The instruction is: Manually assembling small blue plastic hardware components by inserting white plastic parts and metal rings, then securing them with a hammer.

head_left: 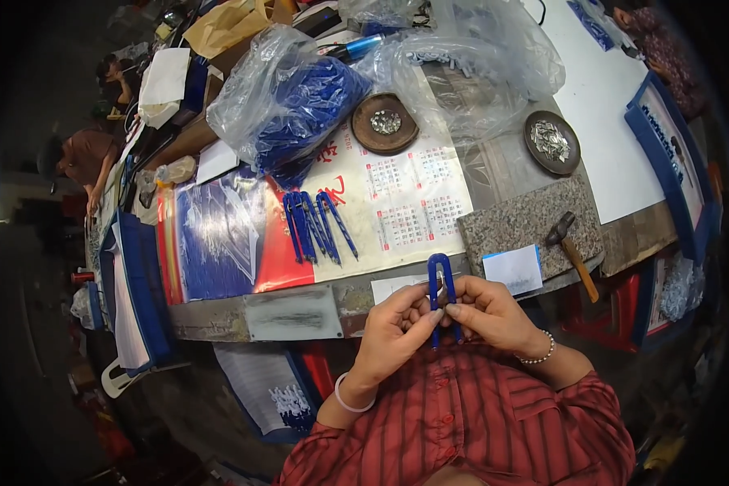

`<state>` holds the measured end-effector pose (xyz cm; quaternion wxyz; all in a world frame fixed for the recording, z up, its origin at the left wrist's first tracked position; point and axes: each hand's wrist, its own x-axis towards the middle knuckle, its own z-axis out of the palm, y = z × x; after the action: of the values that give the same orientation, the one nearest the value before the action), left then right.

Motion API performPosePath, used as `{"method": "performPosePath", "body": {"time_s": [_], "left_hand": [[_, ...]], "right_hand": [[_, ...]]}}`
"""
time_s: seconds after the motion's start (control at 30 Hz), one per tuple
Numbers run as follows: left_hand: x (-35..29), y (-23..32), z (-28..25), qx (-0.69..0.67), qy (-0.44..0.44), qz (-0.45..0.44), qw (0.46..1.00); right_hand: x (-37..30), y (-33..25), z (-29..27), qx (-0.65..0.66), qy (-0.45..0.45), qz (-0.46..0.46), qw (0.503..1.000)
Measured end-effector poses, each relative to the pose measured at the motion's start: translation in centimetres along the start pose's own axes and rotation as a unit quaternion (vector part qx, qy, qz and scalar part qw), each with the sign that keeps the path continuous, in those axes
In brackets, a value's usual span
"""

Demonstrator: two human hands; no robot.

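Between my hands, close to my chest at the table's front edge, is a slim blue U-shaped piece [439, 262], its bend pointing away from me and its two legs toward me. My left hand [398, 326] pinches the left leg with thumb and fingers. The right leg is gripped the same way by my right hand [494, 314]. Something small and pale shows between the legs, too small to name. Several similar blue U-shaped pieces [316, 227] lie side by side on the printed sheet [356, 263], beyond and left of my hands.
A clear plastic bag of blue parts [308, 105] sits at the far left. Two round dishes hold small metal bits: a brown one [363, 130] and a dark one [569, 162]. On a granite slab [494, 223] at right lie a hammer [577, 263] and a white card [513, 271]. Blue trays [142, 283] flank the table.
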<state>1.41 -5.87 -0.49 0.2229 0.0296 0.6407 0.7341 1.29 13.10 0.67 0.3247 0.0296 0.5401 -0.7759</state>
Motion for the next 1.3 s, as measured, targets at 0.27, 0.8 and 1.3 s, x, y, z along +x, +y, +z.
{"method": "performPosePath", "body": {"time_s": [0.27,0.8,1.3], "left_hand": [[2.1,1.5,0.2,-0.04,-0.016,-0.018,0.999],[4.3,2.5,1.3,-0.153,-0.075,-0.077,0.982],[4.4,1.1,1.4,-0.228,-0.011,-0.062,0.972]], "right_hand": [[0.7,-0.7,-0.5,0.014,0.017,-0.027,0.999],[1.7,-0.7,-0.5,0.027,0.024,-0.018,0.999],[-0.5,-4.4,-4.1,-0.286,0.011,-0.072,0.955]]}}
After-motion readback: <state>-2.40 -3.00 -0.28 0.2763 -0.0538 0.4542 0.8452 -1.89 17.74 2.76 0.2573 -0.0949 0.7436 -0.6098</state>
